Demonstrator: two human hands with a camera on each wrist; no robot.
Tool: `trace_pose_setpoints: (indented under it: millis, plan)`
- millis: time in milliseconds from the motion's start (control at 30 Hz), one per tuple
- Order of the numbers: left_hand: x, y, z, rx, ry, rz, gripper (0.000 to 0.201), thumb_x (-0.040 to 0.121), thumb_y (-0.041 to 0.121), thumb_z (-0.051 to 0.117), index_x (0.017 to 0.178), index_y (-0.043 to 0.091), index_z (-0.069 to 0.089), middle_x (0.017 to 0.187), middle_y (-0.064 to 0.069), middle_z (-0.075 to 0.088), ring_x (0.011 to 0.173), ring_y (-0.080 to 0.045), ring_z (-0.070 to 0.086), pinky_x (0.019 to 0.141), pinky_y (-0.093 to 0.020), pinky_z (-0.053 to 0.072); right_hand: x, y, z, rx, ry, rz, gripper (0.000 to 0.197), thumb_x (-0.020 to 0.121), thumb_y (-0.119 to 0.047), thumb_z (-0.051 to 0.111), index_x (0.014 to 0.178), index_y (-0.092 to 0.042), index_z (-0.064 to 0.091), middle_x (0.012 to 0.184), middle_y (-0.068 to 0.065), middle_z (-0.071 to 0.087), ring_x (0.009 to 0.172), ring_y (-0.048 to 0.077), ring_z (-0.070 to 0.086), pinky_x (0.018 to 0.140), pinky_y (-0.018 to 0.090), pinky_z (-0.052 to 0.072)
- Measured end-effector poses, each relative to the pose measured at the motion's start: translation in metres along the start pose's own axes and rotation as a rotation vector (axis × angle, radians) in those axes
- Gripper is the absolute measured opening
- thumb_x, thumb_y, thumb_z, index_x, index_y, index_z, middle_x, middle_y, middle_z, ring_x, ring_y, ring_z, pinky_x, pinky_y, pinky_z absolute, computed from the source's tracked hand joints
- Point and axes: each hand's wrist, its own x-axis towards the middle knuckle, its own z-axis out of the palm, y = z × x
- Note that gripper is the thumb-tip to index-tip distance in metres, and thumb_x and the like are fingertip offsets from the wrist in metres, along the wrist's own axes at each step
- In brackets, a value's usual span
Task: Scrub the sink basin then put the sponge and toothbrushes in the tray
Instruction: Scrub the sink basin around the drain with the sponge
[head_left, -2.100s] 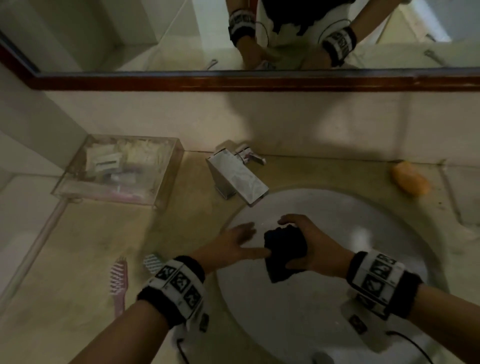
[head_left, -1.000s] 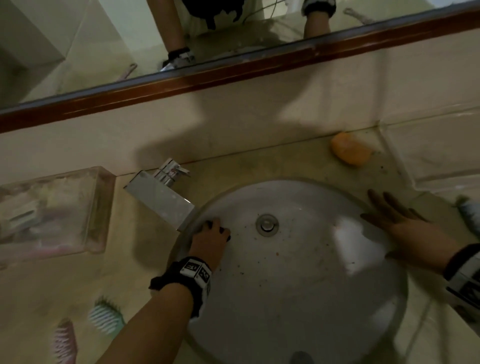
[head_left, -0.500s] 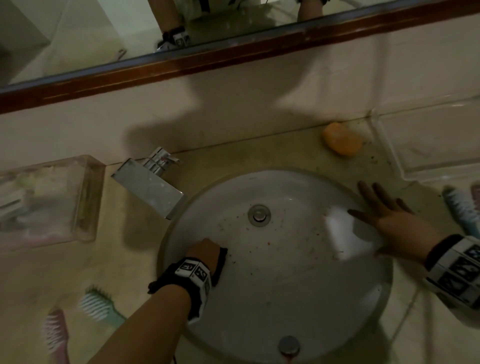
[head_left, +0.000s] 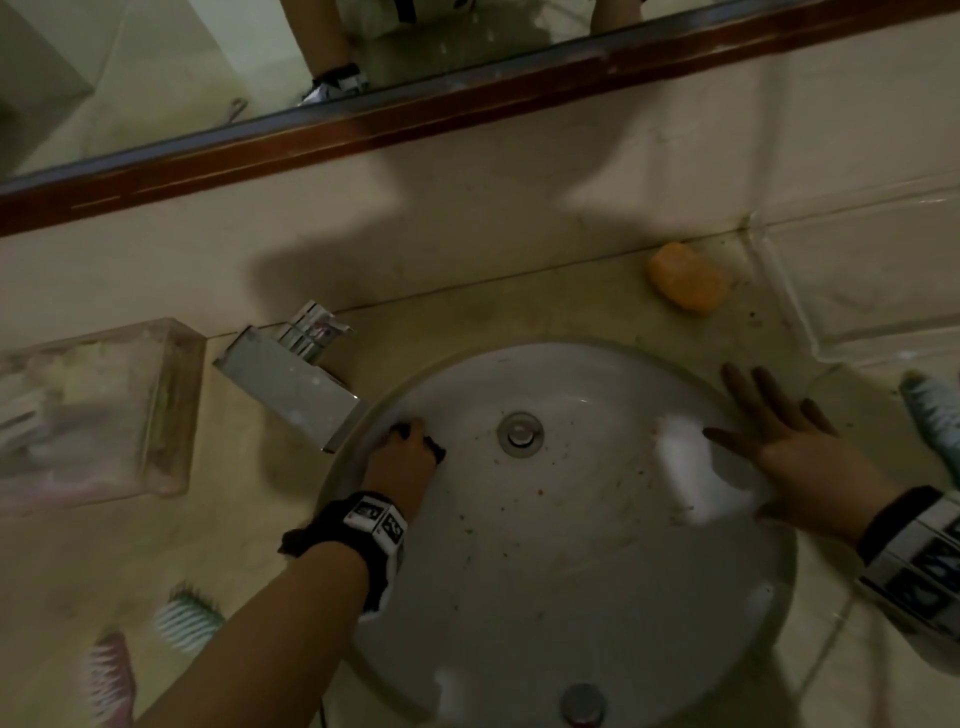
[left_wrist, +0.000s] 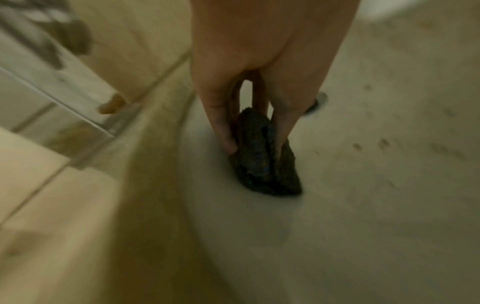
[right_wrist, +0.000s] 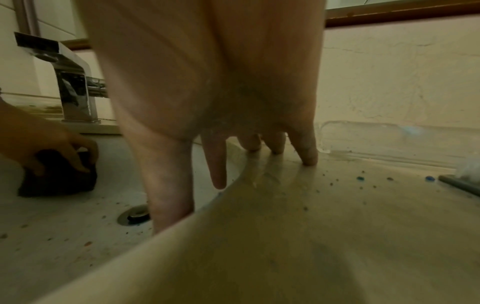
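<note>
My left hand (head_left: 405, 457) grips a dark sponge (left_wrist: 262, 162) and presses it on the left inner wall of the white sink basin (head_left: 571, 571), just below the tap. The sponge (right_wrist: 57, 176) shows at the left of the right wrist view too. My right hand (head_left: 795, 447) lies flat with spread fingers on the basin's right rim. A green toothbrush (head_left: 187, 621) and a pink toothbrush (head_left: 106, 680) lie on the counter at lower left. Another toothbrush head (head_left: 935, 415) shows at the right edge. The clear tray (head_left: 171, 405) stands at the left.
A chrome tap (head_left: 296, 379) overhangs the basin's upper left. An orange soap bar (head_left: 685, 286) lies behind the basin by the wall. The drain (head_left: 519, 434) sits mid-basin amid dark specks. A mirror with a brown frame (head_left: 467, 119) runs along the wall.
The sponge passed from my right hand to my left. My left hand rubbed it down the left wall and back up toward the tap. My right hand went to the right rim.
</note>
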Motion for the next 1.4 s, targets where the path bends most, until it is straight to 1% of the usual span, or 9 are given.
trace_pose_setpoints:
  millis: [400, 500, 733, 833, 1000, 1133, 1233, 1300, 1400]
  plan:
    - [-0.016, 0.032, 0.019, -0.181, -0.3, 0.032, 0.043, 0.098, 0.013, 0.044, 0.139, -0.001, 0.039, 0.148, -0.019, 0.037, 0.134, -0.03, 0.042, 0.112, -0.034, 0.033, -0.004, -0.004, -0.004, -0.006, 0.009, 0.011, 0.088, 0.083, -0.03, 0.067, 0.15, -0.033, 0.009, 0.132, 0.009, -0.051, 0.141, 0.039, -0.027, 0.12, 0.053, 0.011]
    - [-0.011, 0.025, 0.015, -0.243, -0.401, 0.061, 0.039, 0.09, 0.012, 0.06, 0.127, -0.002, 0.055, 0.135, -0.02, 0.055, 0.122, -0.03, 0.055, 0.102, -0.034, 0.045, -0.004, -0.005, -0.004, 0.003, 0.022, 0.011, 0.087, 0.083, -0.029, 0.067, 0.149, -0.033, 0.011, 0.132, 0.008, -0.051, 0.141, 0.038, -0.027, 0.12, 0.053, 0.011]
    - [0.022, 0.0, 0.009, -0.177, 0.11, -0.012, 0.049, 0.095, 0.013, 0.05, 0.142, 0.005, 0.037, 0.15, -0.015, 0.03, 0.13, -0.033, 0.043, 0.107, -0.039, 0.042, -0.003, -0.007, -0.005, 0.005, 0.01, 0.025, 0.083, 0.085, -0.03, 0.064, 0.149, -0.034, 0.011, 0.131, 0.008, -0.051, 0.141, 0.038, -0.027, 0.12, 0.052, 0.009]
    - [0.022, 0.009, 0.024, -0.131, 0.028, -0.049, 0.053, 0.1, 0.015, 0.042, 0.148, 0.004, 0.023, 0.156, -0.014, 0.019, 0.138, -0.035, 0.033, 0.111, -0.04, 0.039, -0.004, -0.008, -0.006, 0.013, 0.011, 0.028, 0.076, 0.09, -0.029, 0.056, 0.149, -0.034, 0.009, 0.131, 0.008, -0.051, 0.141, 0.038, -0.028, 0.121, 0.051, 0.008]
    - [0.022, 0.017, 0.018, -0.231, -0.146, -0.045, 0.046, 0.101, 0.018, 0.039, 0.143, 0.001, 0.03, 0.149, -0.017, 0.037, 0.135, -0.031, 0.041, 0.113, -0.036, 0.034, -0.005, -0.011, -0.005, 0.024, 0.021, 0.053, 0.069, 0.093, -0.03, 0.05, 0.149, -0.034, 0.01, 0.133, 0.009, -0.049, 0.141, 0.038, -0.027, 0.12, 0.051, 0.008]
    - [0.014, 0.03, 0.008, -0.208, -0.3, 0.113, 0.029, 0.099, 0.009, 0.043, 0.123, 0.0, 0.054, 0.14, -0.018, 0.049, 0.124, -0.027, 0.052, 0.106, -0.032, 0.039, -0.005, -0.013, -0.004, 0.007, 0.034, 0.059, 0.068, 0.094, -0.031, 0.049, 0.149, -0.034, 0.009, 0.134, 0.009, -0.049, 0.142, 0.039, -0.026, 0.121, 0.051, 0.008]
    - [0.013, 0.041, 0.006, -0.143, -0.44, 0.201, 0.014, 0.091, 0.007, 0.056, 0.079, 0.011, 0.06, 0.107, -0.016, 0.065, 0.081, -0.019, 0.055, 0.083, -0.029, 0.053, -0.003, -0.012, -0.003, -0.008, 0.037, 0.056, 0.076, 0.089, -0.033, 0.058, 0.149, -0.034, 0.01, 0.133, 0.01, -0.049, 0.142, 0.04, -0.024, 0.121, 0.051, 0.011]
    - [0.015, 0.038, 0.004, -0.199, -0.426, 0.216, 0.01, 0.088, 0.007, 0.061, 0.095, 0.006, 0.067, 0.098, -0.009, 0.063, 0.08, -0.017, 0.055, 0.082, -0.029, 0.054, -0.002, -0.011, -0.002, 0.004, 0.03, 0.052, 0.081, 0.086, -0.033, 0.063, 0.148, -0.035, 0.012, 0.133, 0.009, -0.051, 0.142, 0.039, -0.025, 0.121, 0.051, 0.011]
    - [0.028, 0.03, 0.001, -0.298, -0.181, 0.147, 0.039, 0.091, 0.01, 0.056, 0.129, 0.005, 0.055, 0.133, -0.015, 0.055, 0.117, -0.028, 0.056, 0.101, -0.036, 0.047, -0.002, -0.01, -0.003, 0.004, 0.025, 0.042, 0.082, 0.084, -0.033, 0.065, 0.148, -0.034, 0.014, 0.132, 0.009, -0.051, 0.142, 0.038, -0.026, 0.121, 0.051, 0.011]
